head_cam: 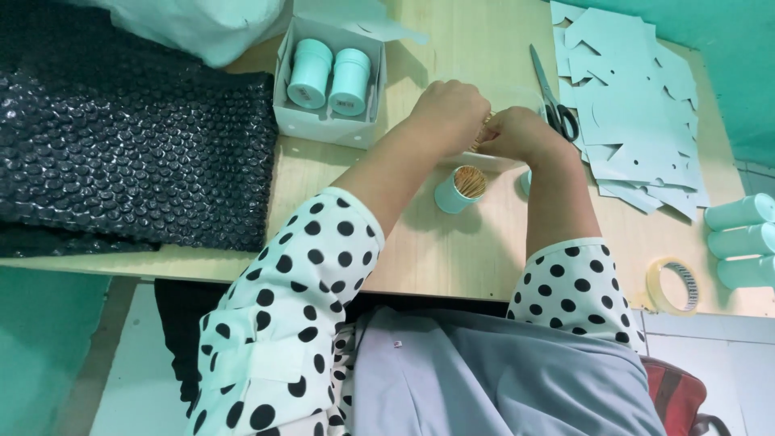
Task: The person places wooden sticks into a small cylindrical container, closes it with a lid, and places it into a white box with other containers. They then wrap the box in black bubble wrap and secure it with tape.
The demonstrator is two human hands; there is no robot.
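My left hand (448,113) and my right hand (521,133) meet at the far middle of the wooden table (420,250), fingers closed together on a small bundle of thin wooden sticks (487,123) inside a clear plastic container (517,97). Just in front of the hands stands an open teal jar (460,190) filled with upright wooden sticks. A teal lid (525,182) peeks out beside my right forearm.
A white cardboard box (327,121) holds two closed teal jars (331,77). Scissors (553,97) lie by a pile of flat pale-blue cutouts (638,105). Black bubble wrap (121,137) covers the left. Tape roll (674,284) and lying teal jars (743,238) sit at right.
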